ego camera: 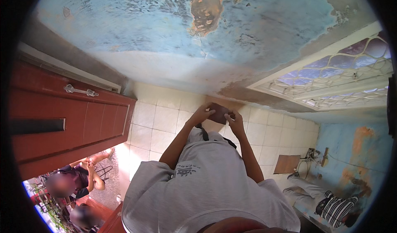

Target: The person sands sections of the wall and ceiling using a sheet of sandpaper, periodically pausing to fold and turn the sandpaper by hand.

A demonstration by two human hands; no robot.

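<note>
A dark reddish-brown sheet, which looks like sandpaper, is stretched between my two hands in front of my waist. My left hand pinches its left edge, thumb on top. At the opposite edge, my right hand grips it between thumb and fingers. The sheet hangs above the pale tiled floor, close to the foot of the wall. Before me rises the wall, with worn blue paint, whitish patches and an exposed strip of plaster. The undersides of both hands are hidden.
At left a red-brown door stands ajar, with people seated beyond it. A window with a metal grille is set on the right. Farther right, a person in a striped top is near a brown board and cables.
</note>
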